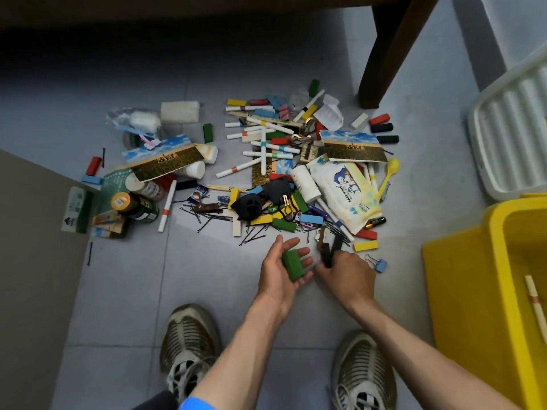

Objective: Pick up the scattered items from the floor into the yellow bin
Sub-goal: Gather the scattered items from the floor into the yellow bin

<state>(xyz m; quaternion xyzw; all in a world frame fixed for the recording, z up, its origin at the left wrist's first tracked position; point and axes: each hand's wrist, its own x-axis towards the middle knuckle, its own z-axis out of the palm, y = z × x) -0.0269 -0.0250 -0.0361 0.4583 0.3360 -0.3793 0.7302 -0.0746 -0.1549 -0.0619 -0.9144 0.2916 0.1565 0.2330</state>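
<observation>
We cradle a green block (293,264) on our left hand (281,269), fingers relaxed, left of the yellow bin (461,279). Our right hand (344,272) clenches dark pieces (330,251). Best carry both loads over the bin's rim before letting go.

wooden table leg (390,51), white rack (512,125), sneakers (189,344)

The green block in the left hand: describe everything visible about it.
The green block is a small, solid-looking rectangular piece, dark green and matte, perhaps painted wood. It lies across the upturned palm and fingers of the left hand, long axis running roughly along the hand, held above the floor. The fingers are spread and mostly straight rather than wrapped round it. Nothing else touches it.
</observation>
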